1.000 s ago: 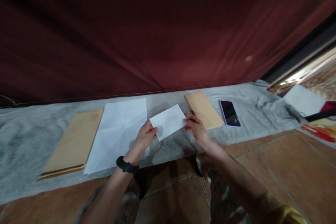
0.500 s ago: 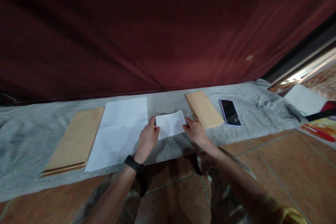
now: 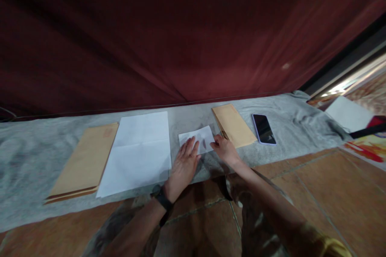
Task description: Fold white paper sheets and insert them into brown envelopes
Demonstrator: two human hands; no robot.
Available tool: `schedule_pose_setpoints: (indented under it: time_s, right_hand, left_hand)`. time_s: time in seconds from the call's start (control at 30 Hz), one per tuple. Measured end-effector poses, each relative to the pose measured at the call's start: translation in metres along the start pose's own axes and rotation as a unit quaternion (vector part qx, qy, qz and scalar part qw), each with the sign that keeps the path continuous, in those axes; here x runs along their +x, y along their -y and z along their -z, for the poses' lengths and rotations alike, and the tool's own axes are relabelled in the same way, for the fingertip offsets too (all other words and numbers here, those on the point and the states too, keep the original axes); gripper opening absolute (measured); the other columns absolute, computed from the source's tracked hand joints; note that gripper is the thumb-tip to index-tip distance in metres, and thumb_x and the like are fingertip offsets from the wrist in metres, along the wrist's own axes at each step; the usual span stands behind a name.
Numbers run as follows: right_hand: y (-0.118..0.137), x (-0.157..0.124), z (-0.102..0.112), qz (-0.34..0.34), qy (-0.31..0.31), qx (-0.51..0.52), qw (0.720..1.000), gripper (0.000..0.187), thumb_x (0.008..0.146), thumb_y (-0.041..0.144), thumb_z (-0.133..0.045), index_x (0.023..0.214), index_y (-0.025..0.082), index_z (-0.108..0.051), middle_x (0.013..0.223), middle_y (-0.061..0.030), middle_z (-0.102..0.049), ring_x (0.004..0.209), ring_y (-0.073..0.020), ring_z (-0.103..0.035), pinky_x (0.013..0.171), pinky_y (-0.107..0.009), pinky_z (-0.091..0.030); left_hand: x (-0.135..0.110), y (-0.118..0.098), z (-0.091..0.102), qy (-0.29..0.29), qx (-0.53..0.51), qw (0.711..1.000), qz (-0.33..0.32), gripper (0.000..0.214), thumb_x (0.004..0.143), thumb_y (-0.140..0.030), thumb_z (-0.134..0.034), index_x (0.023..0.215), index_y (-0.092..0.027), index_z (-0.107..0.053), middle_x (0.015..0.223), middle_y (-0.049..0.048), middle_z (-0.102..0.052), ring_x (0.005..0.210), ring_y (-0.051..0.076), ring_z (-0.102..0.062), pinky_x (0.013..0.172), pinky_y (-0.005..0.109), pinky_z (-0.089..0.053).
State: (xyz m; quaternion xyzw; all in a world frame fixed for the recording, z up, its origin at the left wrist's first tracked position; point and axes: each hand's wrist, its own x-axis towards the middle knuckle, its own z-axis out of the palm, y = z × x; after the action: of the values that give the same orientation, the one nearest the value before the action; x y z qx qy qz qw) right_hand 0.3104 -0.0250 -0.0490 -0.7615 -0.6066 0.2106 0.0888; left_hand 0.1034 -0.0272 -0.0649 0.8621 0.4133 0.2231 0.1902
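A small folded sheet of white paper (image 3: 205,134) lies on the grey cloth in front of me. My left hand (image 3: 184,162) rests flat on its lower left part, fingers stretched out and a dark watch on the wrist. At the paper's right edge, my right hand (image 3: 224,149) pinches the corner between thumb and curled fingers. Left of my hands is a larger stack of white paper (image 3: 140,144) with a crease across its middle. Just beyond my right hand sits a stack of brown envelopes (image 3: 237,126).
More brown envelopes (image 3: 86,156) lie at the left. A phone (image 3: 263,129) in a purple case is on the grey cloth (image 3: 301,128) to the right. A dark red drape (image 3: 193,40) rises behind the cloth, and floor tiles (image 3: 346,184) run along its near side.
My left hand has let go of the folded paper's left edge and moved right, now lying flat on top of it. My right hand stays at the right edge.
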Motion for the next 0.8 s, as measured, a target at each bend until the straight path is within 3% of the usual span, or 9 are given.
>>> schedule_pose_setpoints:
  time_s: [0.13,0.27,0.53,0.8]
  right_hand:
    - [0.001,0.001,0.000,-0.008,0.005,0.003,1.000,0.017,0.097,0.028,-0.052,0.102,0.020,-0.066,0.093,-0.0062,-0.074,0.089,-0.0200,-0.069,0.073,-0.026,-0.043]
    - [0.001,0.002,0.001,-0.015,0.006,0.009,1.000,0.017,0.096,0.027,-0.053,0.101,0.019,-0.067,0.094,-0.0067,-0.075,0.090,-0.0202,-0.070,0.072,-0.026,-0.042]
    - [0.005,-0.005,0.009,-0.039,0.021,-0.019,0.999,0.020,0.097,0.033,-0.053,0.105,0.021,-0.066,0.098,-0.0071,-0.077,0.092,-0.0208,-0.071,0.071,-0.026,-0.042]
    - [0.003,-0.006,0.011,-0.033,0.041,-0.016,0.998,0.017,0.095,0.030,-0.055,0.103,0.021,-0.068,0.098,-0.0061,-0.076,0.095,-0.0209,-0.071,0.071,-0.025,-0.042]
  left_hand:
    - [-0.016,-0.015,-0.015,0.033,0.054,0.997,-0.045,0.061,0.099,-0.039,-0.049,0.154,-0.017,-0.037,0.162,0.0157,-0.035,0.152,0.031,-0.027,0.123,0.054,-0.025]
    - [-0.026,-0.020,-0.022,0.050,0.099,0.993,-0.043,0.067,0.097,-0.044,-0.052,0.154,-0.013,-0.035,0.161,0.0187,-0.036,0.152,0.032,-0.028,0.124,0.058,-0.021]
    - [-0.040,-0.017,-0.027,0.041,0.189,0.981,-0.008,0.080,0.092,-0.051,-0.058,0.150,0.001,-0.039,0.158,0.0278,-0.034,0.151,0.036,-0.026,0.123,0.054,-0.028]
    - [-0.045,-0.008,-0.026,0.028,0.234,0.972,0.008,0.082,0.092,-0.052,-0.058,0.150,0.002,-0.039,0.158,0.0276,-0.036,0.151,0.036,-0.029,0.121,0.050,-0.033]
